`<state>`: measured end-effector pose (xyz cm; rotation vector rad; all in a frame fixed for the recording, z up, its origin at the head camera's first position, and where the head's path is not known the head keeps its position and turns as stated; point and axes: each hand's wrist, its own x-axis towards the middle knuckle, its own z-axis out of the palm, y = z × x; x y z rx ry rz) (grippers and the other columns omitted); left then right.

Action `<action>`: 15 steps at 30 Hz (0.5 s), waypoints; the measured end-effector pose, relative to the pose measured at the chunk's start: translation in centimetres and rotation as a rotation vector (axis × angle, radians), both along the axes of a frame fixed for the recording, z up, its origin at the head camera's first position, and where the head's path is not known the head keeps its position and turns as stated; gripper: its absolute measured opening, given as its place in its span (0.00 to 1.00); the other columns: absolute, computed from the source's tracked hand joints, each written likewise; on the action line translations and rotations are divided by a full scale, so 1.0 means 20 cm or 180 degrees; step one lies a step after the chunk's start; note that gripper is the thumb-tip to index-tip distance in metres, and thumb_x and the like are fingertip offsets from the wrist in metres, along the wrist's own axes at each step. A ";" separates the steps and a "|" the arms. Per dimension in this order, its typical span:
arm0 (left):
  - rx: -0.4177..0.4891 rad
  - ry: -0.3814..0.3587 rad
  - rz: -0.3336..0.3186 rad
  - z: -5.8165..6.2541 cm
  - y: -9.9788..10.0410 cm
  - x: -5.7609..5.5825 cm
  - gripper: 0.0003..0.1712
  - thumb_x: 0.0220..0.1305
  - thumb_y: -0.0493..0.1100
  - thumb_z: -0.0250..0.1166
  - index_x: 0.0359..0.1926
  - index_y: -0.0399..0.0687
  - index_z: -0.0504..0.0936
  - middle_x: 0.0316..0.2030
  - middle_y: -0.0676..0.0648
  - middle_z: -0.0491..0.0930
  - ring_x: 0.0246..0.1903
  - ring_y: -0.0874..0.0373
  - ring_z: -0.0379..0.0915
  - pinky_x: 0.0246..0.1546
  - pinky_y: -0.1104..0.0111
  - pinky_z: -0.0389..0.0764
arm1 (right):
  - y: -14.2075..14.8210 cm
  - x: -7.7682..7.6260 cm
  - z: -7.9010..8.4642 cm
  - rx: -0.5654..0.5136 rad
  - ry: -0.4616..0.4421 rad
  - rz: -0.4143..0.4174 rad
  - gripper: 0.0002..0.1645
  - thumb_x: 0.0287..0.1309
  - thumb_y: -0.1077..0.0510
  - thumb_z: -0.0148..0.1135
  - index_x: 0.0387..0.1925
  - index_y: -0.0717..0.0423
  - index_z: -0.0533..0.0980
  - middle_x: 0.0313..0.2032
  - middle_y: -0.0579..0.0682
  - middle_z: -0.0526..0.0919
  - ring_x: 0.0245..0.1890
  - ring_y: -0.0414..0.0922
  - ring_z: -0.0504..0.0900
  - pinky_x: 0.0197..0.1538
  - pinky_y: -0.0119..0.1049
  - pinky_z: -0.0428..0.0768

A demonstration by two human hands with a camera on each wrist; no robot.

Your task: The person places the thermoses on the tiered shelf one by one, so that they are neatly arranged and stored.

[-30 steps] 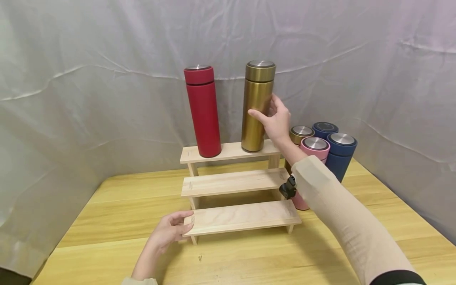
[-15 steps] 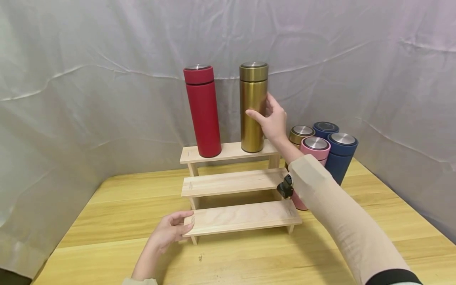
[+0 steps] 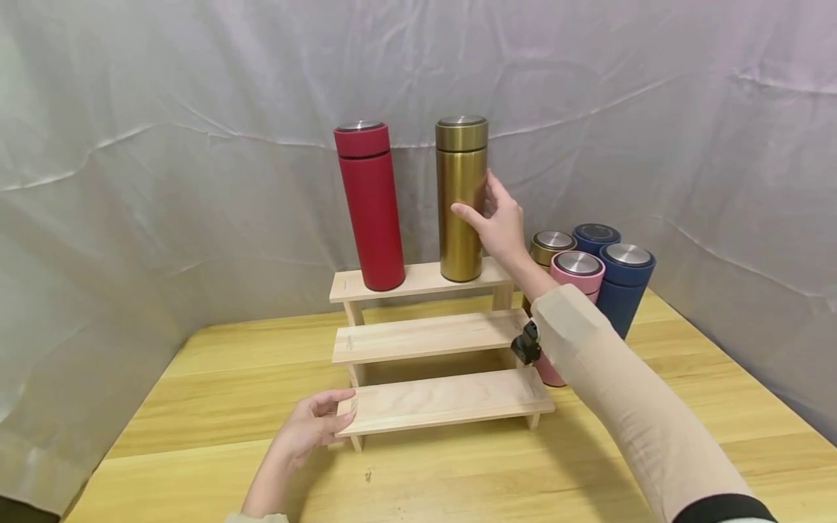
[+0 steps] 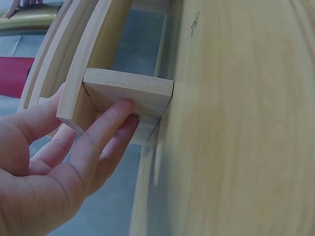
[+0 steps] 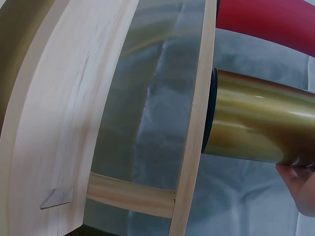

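Observation:
On the top step of a three-tier wooden display stand [image 3: 431, 403] stands a gold thermos [image 3: 461, 211], upright. My right hand [image 3: 500, 224] grips its right side, thumb across the front and fingers round the back. In the right wrist view the base of the gold thermos [image 5: 256, 118] meets the top board. A red thermos [image 3: 370, 211] stands to its left on the same step, a gap between them. My left hand [image 3: 310, 425] holds the left end of the lowest step. The left wrist view shows fingers [image 4: 115, 115] against the end support.
Several more thermoses stand on the table right of the stand: a pink one [image 3: 577, 272], blue ones [image 3: 617, 298] and another gold one [image 3: 552, 250]. My right forearm partly hides them. A grey curtain [image 3: 261, 181] hangs behind the wooden table [image 3: 216, 385].
The gold thermos has shifted a little to the left along the top step, with my right hand gripping it. My left hand keeps its place on the stand.

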<state>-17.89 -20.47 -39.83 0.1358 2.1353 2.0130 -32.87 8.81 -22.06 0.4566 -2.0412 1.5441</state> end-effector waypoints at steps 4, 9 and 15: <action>-0.0026 -0.0002 -0.0003 0.00 0.00 0.00 0.27 0.54 0.33 0.62 0.55 0.27 0.66 0.60 0.25 0.51 0.59 0.31 0.43 0.46 0.46 0.69 | 0.02 0.00 0.00 0.0049 -0.0068 0.0065 0.47 0.49 0.53 0.66 0.66 0.58 0.53 0.62 0.56 0.62 0.58 0.47 0.65 0.58 0.34 0.66; -0.0066 0.0001 -0.0022 0.00 0.00 0.00 0.28 0.55 0.34 0.62 0.55 0.27 0.65 0.59 0.25 0.52 0.58 0.30 0.47 0.46 0.47 0.70 | 0.05 0.00 -0.01 0.0126 -0.0281 0.0119 0.47 0.52 0.50 0.63 0.67 0.57 0.49 0.61 0.59 0.62 0.58 0.49 0.65 0.58 0.36 0.65; -0.0081 0.0021 -0.0032 0.00 0.00 0.00 0.29 0.55 0.35 0.62 0.55 0.26 0.64 0.59 0.24 0.53 0.56 0.32 0.54 0.45 0.51 0.72 | 0.09 0.01 -0.04 0.0096 -0.0372 0.0085 0.40 0.57 0.48 0.56 0.65 0.59 0.52 0.57 0.60 0.67 0.56 0.49 0.67 0.56 0.41 0.68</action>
